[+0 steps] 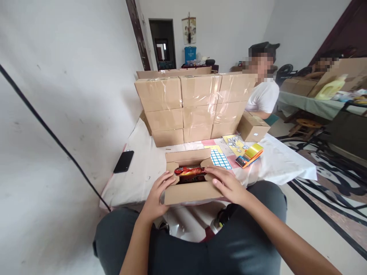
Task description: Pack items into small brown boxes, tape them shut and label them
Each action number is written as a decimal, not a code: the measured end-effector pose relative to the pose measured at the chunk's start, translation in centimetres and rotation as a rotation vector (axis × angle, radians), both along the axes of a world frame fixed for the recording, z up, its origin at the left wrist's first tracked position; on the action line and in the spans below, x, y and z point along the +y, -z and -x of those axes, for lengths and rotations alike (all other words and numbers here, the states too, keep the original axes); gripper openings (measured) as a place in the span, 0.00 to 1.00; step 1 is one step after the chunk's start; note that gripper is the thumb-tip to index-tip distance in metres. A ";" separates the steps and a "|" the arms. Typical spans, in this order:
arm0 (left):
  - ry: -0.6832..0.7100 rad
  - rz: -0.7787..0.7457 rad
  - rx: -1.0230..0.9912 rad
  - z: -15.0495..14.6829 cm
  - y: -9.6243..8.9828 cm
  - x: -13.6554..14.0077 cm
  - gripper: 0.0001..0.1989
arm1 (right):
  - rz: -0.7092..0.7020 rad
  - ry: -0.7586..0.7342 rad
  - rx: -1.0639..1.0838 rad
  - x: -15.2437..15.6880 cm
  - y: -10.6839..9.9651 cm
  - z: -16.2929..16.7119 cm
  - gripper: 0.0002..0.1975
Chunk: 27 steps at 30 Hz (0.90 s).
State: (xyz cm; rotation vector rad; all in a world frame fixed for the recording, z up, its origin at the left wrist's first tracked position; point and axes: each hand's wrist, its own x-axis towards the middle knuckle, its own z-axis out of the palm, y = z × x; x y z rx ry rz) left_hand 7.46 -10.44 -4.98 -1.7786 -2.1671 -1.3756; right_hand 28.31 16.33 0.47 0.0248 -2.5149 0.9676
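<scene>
An open cardboard box (192,194) sits at the near edge of the table with its flaps up or folded outward. Inside lie shiny red packets (189,171); their exact kind is too small to read. My left hand (157,195) grips the box's left end, fingers over the side flap and thumb low at the front. Across from it, my right hand (228,184) lies over the right flap with stretched fingers, the fingertips close to the packets and the thumb apart on the front flap.
Taped cartons (200,89) stand stacked behind the box. To the right are a tape dispenser (250,156), label sheets (220,158) and a single closed carton (254,128). A black phone (124,162) lies left. A person in a white shirt (263,95) sits beyond the stack.
</scene>
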 end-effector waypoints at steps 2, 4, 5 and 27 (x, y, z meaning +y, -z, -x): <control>-0.044 -0.051 0.049 0.2 -0.1 0.2 0.24 | 0.032 0.016 0.029 -0.1 0.2 0.2 0.22; -0.119 -0.124 0.018 0.1 0.1 0.7 0.12 | 0.175 0.148 0.121 0.4 0.5 0.9 0.23; -0.165 -0.156 -0.020 -0.1 0.3 1.2 0.09 | 0.259 0.224 0.163 0.8 0.6 1.5 0.24; -0.581 -0.311 -0.282 -3.0 0.6 5.5 0.30 | 0.537 0.108 0.218 1.2 2.5 3.4 0.18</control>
